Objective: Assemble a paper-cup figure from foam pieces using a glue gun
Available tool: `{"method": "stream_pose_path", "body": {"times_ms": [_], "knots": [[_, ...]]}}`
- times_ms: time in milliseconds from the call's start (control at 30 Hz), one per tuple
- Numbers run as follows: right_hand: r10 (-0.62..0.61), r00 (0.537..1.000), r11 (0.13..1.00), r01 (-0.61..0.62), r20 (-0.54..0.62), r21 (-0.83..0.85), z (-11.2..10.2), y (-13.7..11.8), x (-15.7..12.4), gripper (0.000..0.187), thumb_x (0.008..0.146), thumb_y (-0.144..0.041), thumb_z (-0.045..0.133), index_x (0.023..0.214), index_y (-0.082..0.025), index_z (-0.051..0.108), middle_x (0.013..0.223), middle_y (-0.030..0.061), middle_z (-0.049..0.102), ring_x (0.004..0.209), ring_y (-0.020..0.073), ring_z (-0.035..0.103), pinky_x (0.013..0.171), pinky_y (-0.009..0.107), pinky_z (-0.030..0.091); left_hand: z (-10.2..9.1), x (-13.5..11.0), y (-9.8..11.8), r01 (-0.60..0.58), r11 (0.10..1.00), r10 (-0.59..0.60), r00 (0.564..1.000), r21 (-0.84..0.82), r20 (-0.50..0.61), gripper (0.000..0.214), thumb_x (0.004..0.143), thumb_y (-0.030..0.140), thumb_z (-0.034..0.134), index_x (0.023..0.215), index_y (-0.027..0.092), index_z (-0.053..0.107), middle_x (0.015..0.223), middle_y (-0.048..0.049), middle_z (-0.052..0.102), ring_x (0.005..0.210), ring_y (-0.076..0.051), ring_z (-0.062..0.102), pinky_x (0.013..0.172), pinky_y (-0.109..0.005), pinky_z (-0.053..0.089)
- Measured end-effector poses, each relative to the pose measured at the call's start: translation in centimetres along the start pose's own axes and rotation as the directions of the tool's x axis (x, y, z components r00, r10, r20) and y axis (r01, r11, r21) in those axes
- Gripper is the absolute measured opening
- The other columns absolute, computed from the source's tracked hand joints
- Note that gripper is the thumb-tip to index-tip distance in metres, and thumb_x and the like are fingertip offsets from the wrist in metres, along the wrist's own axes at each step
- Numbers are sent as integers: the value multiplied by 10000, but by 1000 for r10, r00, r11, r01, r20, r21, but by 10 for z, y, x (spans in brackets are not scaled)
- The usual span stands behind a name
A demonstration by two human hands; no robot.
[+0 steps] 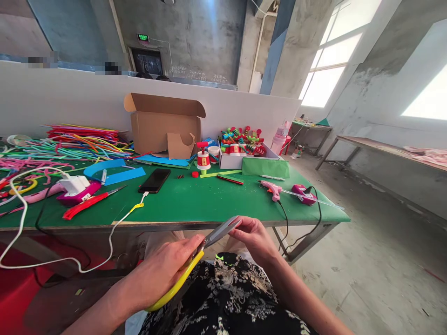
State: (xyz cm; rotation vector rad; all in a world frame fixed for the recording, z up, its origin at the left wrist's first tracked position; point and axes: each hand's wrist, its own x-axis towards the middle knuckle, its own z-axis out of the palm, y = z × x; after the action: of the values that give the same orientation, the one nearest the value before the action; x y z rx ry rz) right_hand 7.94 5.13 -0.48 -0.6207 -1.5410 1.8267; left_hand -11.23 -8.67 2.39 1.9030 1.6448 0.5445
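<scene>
My left hand (174, 263) is wrapped round yellow-handled scissors (220, 232), held over my lap with the blades pointing up and to the right. At the blade tips, my right hand (253, 235) is closed in a pinch; whatever lies between its fingers is too small or hidden to name. A small yellow-green scrap (219, 257) rests on the dark patterned cloth over my lap. Beyond my hands, on the green table (195, 200), a paper-cup figure (203, 158) with a red wrap and red top stands upright near a red round cap (194, 174).
A pink glue gun (271, 188) and purple power block (303, 194) lie at right. A phone (154, 180), red-handled pliers-like tool (87, 206) and pipe cleaners (77, 144) are at left. Behind stand a cardboard box (164, 121) and a box of finished-looking figures (232, 161).
</scene>
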Motion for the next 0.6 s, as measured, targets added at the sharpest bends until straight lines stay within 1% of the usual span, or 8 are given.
{"method": "stream_pose_path", "body": {"times_ms": [200,400,600], "knots": [[13,1000,1000,-13,3,3,0,0,0,196,655,-387,830,675,-218,733,745,2,674,703,144,560,725,288,440,1,-2,-1,6,1000,-6,1000,21,-14,357,956,316,359,1265,265,531,986,-58,709,1005,-258,671,892,-349,496],[3,1000,1000,-3,-3,20,1,0,0,223,638,-384,844,638,-209,706,729,-2,658,694,141,550,697,278,429,2,-3,-4,14,999,-13,1000,52,-15,386,940,300,396,1308,275,510,1085,-63,701,1005,-248,664,892,-340,493],[19,1000,1000,-19,-4,22,0,0,0,224,627,-395,852,659,-210,728,751,8,681,708,145,566,711,274,444,1,-2,-3,3,998,-2,1000,55,-17,359,951,286,374,1266,262,546,1026,-61,711,981,-245,673,886,-330,490]]}}
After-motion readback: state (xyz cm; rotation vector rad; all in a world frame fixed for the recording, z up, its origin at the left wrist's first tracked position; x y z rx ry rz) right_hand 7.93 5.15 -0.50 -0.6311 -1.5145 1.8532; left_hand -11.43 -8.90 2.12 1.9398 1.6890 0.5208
